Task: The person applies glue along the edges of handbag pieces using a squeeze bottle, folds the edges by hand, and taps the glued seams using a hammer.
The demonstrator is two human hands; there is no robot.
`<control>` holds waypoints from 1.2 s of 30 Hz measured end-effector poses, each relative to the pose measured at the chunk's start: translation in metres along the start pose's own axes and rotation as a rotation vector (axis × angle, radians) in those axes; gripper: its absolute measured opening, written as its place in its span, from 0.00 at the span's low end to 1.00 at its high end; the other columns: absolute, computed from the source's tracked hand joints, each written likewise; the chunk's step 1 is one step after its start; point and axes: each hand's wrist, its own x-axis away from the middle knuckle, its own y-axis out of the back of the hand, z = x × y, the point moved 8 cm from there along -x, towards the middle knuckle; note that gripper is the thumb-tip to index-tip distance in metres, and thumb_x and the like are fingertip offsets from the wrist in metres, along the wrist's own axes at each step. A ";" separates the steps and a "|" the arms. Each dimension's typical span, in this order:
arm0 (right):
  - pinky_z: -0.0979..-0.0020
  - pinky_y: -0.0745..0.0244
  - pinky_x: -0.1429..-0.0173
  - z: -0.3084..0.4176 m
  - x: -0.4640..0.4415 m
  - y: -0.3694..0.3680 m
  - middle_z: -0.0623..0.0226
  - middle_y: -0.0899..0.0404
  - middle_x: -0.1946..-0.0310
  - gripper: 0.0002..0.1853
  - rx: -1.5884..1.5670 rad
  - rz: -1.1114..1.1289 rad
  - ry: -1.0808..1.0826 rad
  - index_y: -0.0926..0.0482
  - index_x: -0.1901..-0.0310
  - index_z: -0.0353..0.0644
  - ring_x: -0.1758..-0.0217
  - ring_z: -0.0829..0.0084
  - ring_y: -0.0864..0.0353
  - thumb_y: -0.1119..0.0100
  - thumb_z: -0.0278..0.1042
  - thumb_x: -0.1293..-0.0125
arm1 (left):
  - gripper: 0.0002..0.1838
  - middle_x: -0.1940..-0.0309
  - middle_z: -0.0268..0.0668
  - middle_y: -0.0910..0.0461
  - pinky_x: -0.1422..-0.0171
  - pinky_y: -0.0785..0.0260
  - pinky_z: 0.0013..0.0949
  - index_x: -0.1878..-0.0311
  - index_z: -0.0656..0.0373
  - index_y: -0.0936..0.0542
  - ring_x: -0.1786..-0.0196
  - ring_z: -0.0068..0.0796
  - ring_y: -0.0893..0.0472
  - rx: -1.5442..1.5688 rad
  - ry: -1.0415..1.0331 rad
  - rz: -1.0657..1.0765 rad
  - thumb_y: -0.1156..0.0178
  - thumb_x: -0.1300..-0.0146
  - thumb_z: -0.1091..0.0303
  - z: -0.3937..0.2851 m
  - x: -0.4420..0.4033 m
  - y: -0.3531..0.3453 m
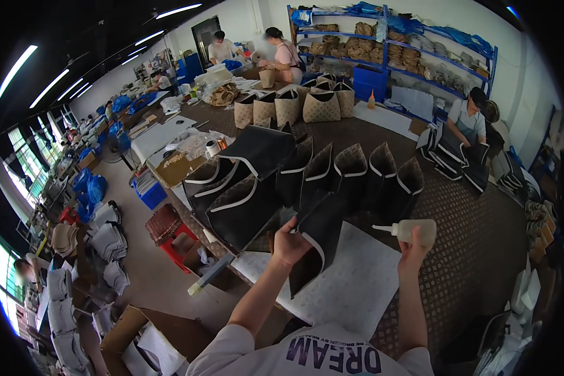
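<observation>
My left hand [288, 245] is closed on the edge of a black bag body [320, 227], which stands tilted with its pale-trimmed edge toward me. A small greyish piece [286, 215] shows by the fingertips; I cannot make out what it is. My right hand [412, 252] grips a translucent squeeze bottle [417, 232], held on its side with the thin nozzle pointing left toward the bag body, apart from it. Under both lies a white sheet [357, 282] on the brown patterned table [464, 250].
Several black bag bodies [351, 166] stand open beyond my hands, with more [235, 207] stacked at left. Tan patterned bags [321, 108] stand farther back. A co-worker [467, 122] handles black pieces at right. A red stool [180, 244] and cardboard box [147, 341] are on the floor.
</observation>
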 end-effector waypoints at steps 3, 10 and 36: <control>0.56 0.23 0.38 0.040 -0.022 0.023 0.58 0.41 0.34 0.46 0.156 0.076 0.072 0.54 0.28 0.50 0.35 0.61 0.30 0.30 0.44 0.37 | 0.25 0.35 0.46 0.27 0.24 0.44 0.48 0.35 0.65 0.29 0.33 0.44 0.28 -0.080 0.015 0.036 0.51 0.29 0.59 0.009 -0.005 -0.024; 0.61 0.27 0.35 0.089 -0.037 0.011 0.62 0.39 0.36 0.50 0.628 0.360 0.472 0.46 0.30 0.45 0.36 0.65 0.32 0.22 0.25 0.50 | 0.20 0.45 0.33 0.20 0.42 0.29 0.34 0.40 0.57 0.24 0.42 0.31 0.21 -0.550 0.024 -0.466 0.44 0.28 0.56 0.075 0.016 0.111; 0.62 0.29 0.36 -0.007 -0.054 -0.011 0.54 0.36 0.39 0.46 0.709 0.139 0.294 0.48 0.33 0.42 0.37 0.63 0.30 0.25 0.34 0.47 | 0.37 0.54 0.26 0.22 0.62 0.37 0.22 0.37 0.62 0.28 0.60 0.14 0.28 -0.835 0.394 -0.663 0.38 0.35 0.40 0.164 0.076 0.120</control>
